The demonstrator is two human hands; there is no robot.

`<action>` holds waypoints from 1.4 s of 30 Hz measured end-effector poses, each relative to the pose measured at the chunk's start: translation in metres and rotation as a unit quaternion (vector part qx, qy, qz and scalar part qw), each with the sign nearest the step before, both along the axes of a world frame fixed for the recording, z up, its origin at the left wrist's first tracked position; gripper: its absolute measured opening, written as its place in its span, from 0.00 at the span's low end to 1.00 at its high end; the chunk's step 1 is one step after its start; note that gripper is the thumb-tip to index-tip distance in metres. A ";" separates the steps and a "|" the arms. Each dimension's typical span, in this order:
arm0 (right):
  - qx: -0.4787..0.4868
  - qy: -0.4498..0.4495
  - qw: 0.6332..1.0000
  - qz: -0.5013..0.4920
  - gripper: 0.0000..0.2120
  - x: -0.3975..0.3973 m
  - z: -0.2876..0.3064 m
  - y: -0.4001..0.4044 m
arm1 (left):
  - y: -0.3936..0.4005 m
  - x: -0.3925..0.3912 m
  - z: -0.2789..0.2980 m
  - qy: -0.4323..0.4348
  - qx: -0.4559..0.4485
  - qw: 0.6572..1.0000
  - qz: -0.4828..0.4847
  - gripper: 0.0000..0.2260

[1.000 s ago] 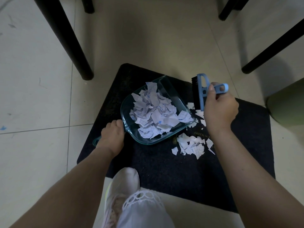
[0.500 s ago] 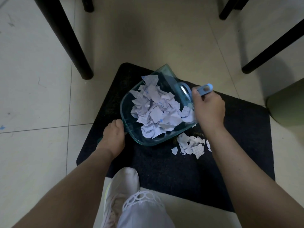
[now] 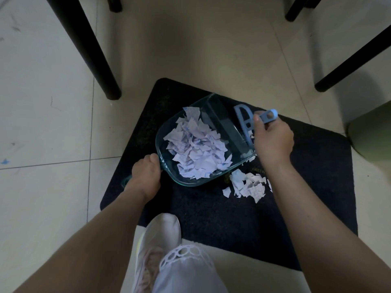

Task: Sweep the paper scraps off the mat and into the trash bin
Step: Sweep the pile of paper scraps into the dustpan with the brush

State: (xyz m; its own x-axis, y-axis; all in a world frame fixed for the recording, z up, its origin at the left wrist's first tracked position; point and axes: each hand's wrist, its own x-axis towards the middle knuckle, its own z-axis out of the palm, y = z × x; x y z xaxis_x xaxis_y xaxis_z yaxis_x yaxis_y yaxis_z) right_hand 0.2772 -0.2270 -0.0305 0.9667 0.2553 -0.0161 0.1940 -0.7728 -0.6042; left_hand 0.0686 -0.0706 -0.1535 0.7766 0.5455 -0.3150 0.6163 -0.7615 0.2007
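pale floor tiles (image 3: 53, 123) run under a dark mat (image 3: 317, 176), with black furniture legs (image 3: 84, 47) standing beyond its far edge. on the mat a clear teal dustpan (image 3: 169, 132) sits tipped, heaped with torn paper scraps (image 3: 196, 149). the left hand (image 3: 146, 176) grips the dustpan's handle, fingers curled round it. the right hand (image 3: 273, 140) is wrapped round the handle of a blue hand brush (image 3: 243, 121), which stands at the dustpan's open right edge (its bristles are hidden behind the pan wall). a smaller loose pile of scraps (image 3: 247, 185) lies on the mat just beside the dustpan's near corner, below the right wrist. a green bin (image 3: 372, 134) shows at the right edge, beside the mat. a pale shoe (image 3: 158, 240) rests on the mat's near edge.
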 end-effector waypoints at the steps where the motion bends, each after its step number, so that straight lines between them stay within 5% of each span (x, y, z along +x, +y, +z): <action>1: 0.002 -0.003 1.000 -0.026 0.13 0.002 -0.004 -0.004 | 0.002 -0.002 0.001 0.009 0.011 1.000 -0.007 0.08; 11: -0.046 0.014 0.989 -0.141 0.13 -0.001 -0.049 -0.061 | 0.035 -0.017 0.011 0.095 0.149 0.977 -0.117 0.19; 18: -0.089 0.027 0.978 -0.187 0.14 -0.006 -0.063 -0.105 | 0.022 -0.012 0.026 0.133 0.165 0.959 -0.186 0.17; 33: -0.162 0.074 0.972 -0.151 0.14 -0.019 -0.075 -0.110 | -0.007 0.006 0.031 0.193 0.182 0.946 -0.183 0.15; 42: -0.033 0.060 0.986 -0.152 0.11 -0.041 -0.067 -0.099 | -0.013 0.012 0.034 0.189 0.170 0.950 -0.180 0.14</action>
State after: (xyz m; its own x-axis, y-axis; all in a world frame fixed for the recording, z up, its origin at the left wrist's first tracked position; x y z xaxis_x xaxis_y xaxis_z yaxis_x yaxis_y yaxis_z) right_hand 0.2359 -0.3262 -0.0973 0.9886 -0.0520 -0.1416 -0.1228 -0.8223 -0.5556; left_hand 0.0802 -0.0831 -0.1198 0.7988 0.3861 -0.4614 0.2831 -0.9179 -0.2780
